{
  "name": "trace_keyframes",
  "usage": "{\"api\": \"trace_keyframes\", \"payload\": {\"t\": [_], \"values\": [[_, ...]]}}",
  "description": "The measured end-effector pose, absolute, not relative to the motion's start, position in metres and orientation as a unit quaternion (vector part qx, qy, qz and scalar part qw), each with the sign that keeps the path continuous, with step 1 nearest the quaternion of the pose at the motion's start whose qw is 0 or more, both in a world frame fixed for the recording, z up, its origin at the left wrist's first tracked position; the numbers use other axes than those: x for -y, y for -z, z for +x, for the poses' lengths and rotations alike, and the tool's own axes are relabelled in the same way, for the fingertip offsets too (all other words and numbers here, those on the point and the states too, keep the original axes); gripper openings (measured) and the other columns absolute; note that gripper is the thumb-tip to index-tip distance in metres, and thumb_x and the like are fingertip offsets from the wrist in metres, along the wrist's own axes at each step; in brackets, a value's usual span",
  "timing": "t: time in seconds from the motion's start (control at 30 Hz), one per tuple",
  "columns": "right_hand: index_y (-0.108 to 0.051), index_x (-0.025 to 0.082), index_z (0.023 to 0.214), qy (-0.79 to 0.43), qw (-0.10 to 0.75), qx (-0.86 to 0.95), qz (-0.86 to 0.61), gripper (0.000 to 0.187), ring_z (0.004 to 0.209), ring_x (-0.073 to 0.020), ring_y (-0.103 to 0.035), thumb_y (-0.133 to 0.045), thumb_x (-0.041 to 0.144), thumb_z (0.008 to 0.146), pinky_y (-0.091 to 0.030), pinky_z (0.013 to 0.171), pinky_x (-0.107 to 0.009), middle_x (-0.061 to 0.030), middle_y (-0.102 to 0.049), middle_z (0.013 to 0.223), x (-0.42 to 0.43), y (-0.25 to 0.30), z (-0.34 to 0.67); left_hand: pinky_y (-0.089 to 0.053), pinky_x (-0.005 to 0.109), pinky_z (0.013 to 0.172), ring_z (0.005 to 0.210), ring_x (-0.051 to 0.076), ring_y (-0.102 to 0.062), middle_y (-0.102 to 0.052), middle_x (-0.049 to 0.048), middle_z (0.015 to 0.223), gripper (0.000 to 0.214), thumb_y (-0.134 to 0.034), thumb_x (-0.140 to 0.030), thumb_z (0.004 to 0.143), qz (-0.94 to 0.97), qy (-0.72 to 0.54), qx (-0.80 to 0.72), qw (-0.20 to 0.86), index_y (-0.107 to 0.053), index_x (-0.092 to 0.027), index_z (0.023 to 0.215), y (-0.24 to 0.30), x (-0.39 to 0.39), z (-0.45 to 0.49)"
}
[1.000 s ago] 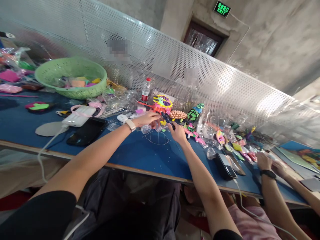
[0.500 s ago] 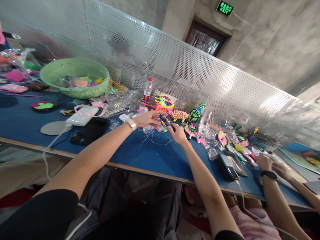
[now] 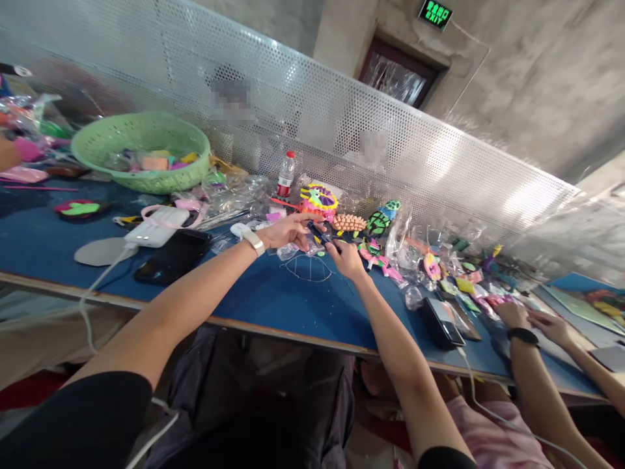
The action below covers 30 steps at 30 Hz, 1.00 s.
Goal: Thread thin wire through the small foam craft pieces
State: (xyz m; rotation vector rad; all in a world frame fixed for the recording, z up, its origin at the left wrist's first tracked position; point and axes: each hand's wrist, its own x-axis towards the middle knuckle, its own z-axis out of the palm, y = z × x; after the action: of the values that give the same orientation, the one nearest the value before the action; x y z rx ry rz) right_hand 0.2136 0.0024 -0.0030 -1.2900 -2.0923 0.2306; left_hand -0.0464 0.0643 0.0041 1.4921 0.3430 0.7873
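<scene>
My left hand, with a pale watch on its wrist, is held over the blue table with fingers curled. It seems to pinch a thin wire, though its fingertips are partly hidden. My right hand is closed round dark pliers, whose far end reaches the left fingers. Below both hands shows a leaf-shaped thin wire frame with a few cross wires. Just beyond are a colourful clay figure with a yellow frill, a brown spiky figure and a green turtle figure.
A green basket with colourful pieces stands back left. Nearer are a white power bank and a black phone. A red-capped bottle stands by the perforated divider. At right are a black device and another person's hands.
The view has shifted slightly. My hands stay close together with the pliers between them. A loose wire end left of the frame no longer shows. Another person's hand appears at the far left edge.
</scene>
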Motion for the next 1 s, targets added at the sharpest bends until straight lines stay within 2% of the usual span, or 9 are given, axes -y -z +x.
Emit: {"api": "trace_keyframes", "payload": {"t": [0.17, 0.33, 0.47, 0.57, 0.67, 0.8, 1.0], "values": [[-0.055, 0.026, 0.074, -0.095, 0.324, 0.802, -0.492, 0.042, 0.067, -0.0231, -0.063, -0.050, 0.049, 0.109, -0.040, 0.071, -0.031, -0.0044, -0.064, 0.067, -0.003, 0.003, 0.212, -0.051, 0.024, 0.058, 0.061, 0.009, -0.066, -0.083, 0.0142, 0.126, 0.063, -0.090, -0.027, 0.081, 0.704, -0.407, -0.187, 0.551, -0.076, -0.022, 0.142, -0.005, -0.063, -0.041], [-0.053, 0.026, 0.071, -0.087, 0.289, 0.816, -0.493, 0.044, 0.069, -0.0227, -0.064, -0.051, 0.045, 0.110, -0.042, 0.073, -0.031, -0.0042, -0.065, 0.066, -0.003, 0.002, 0.211, -0.045, 0.025, 0.055, 0.057, 0.007, -0.057, -0.084, 0.0113, 0.111, 0.040, -0.092, -0.041, 0.088, 0.739, -0.424, -0.223, 0.473, -0.085, -0.020, 0.122, -0.005, -0.062, -0.037], [-0.051, 0.026, 0.069, -0.099, 0.277, 0.821, -0.489, 0.046, 0.069, -0.0202, -0.062, -0.050, 0.045, 0.111, -0.041, 0.073, -0.030, -0.0031, -0.065, 0.066, -0.003, 0.001, 0.211, -0.047, 0.027, 0.063, 0.065, 0.012, -0.060, -0.080, 0.0073, 0.091, 0.035, -0.090, -0.047, 0.090, 0.769, -0.424, -0.228, 0.421, -0.088, -0.020, 0.111, -0.008, -0.063, -0.037], [-0.050, 0.026, 0.069, -0.107, 0.272, 0.821, -0.490, 0.047, 0.069, -0.0195, -0.061, -0.050, 0.045, 0.112, -0.040, 0.073, -0.030, -0.0014, -0.062, 0.063, -0.001, 0.000, 0.210, -0.052, 0.031, 0.077, 0.081, 0.016, -0.067, -0.081, 0.0073, 0.093, 0.036, -0.090, -0.052, 0.089, 0.783, -0.436, -0.232, 0.377, -0.087, -0.019, 0.103, -0.010, -0.063, -0.037], [-0.051, 0.026, 0.069, -0.112, 0.267, 0.818, -0.496, 0.046, 0.068, -0.0193, -0.060, -0.051, 0.042, 0.113, -0.039, 0.072, -0.030, -0.0001, -0.060, 0.061, 0.000, -0.001, 0.210, -0.053, 0.033, 0.081, 0.084, 0.017, -0.068, -0.080, 0.0068, 0.092, 0.039, -0.089, -0.056, 0.090, 0.786, -0.442, -0.246, 0.354, -0.084, -0.017, 0.095, -0.010, -0.061, -0.034], [-0.051, 0.026, 0.070, -0.108, 0.275, 0.809, -0.508, 0.045, 0.068, -0.0198, -0.060, -0.052, 0.040, 0.112, -0.038, 0.072, -0.031, -0.0016, -0.063, 0.064, -0.002, 0.001, 0.209, -0.052, 0.032, 0.082, 0.085, 0.018, -0.069, -0.081, 0.0070, 0.091, 0.031, -0.088, -0.048, 0.091, 0.771, -0.478, -0.255, 0.335, -0.082, -0.017, 0.090, -0.004, -0.061, -0.028], [-0.050, 0.027, 0.069, -0.096, 0.281, 0.808, -0.508, 0.047, 0.067, -0.0217, -0.061, -0.050, 0.042, 0.113, -0.039, 0.071, -0.032, -0.0035, -0.065, 0.065, -0.005, 0.003, 0.210, -0.051, 0.032, 0.081, 0.087, 0.018, -0.070, -0.085, 0.0083, 0.103, 0.018, -0.083, -0.037, 0.093, 0.758, -0.498, -0.258, 0.334, -0.085, -0.020, 0.097, 0.003, -0.064, -0.024]]}}
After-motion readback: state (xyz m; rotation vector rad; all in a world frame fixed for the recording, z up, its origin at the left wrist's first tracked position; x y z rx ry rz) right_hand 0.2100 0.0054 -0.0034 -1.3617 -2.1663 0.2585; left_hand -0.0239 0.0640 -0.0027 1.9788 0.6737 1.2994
